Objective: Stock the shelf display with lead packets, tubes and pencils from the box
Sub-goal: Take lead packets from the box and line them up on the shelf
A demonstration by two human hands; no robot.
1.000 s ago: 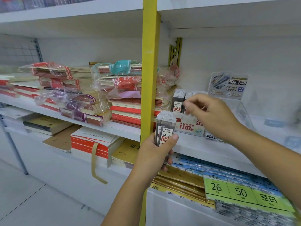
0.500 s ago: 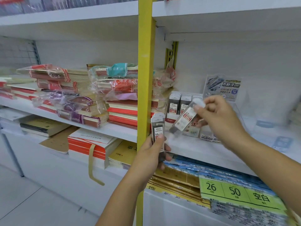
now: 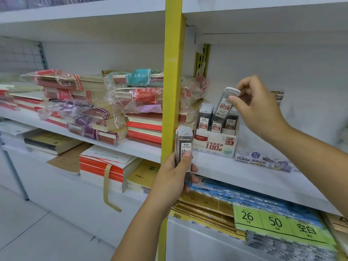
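Pinching lead tube (image 3: 225, 107) over tube-filled display box (image 3: 214, 146), right hand (image 3: 258, 106), left hand (image 3: 173, 178) gripping spares (image 3: 183, 146)

White shelves (image 3: 244, 178) on a yellow upright (image 3: 172, 91) stand against a white wall (image 3: 273, 59) above a pale floor (image 3: 37, 232).

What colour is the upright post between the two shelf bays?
Yellow; the post shows best in the head view.
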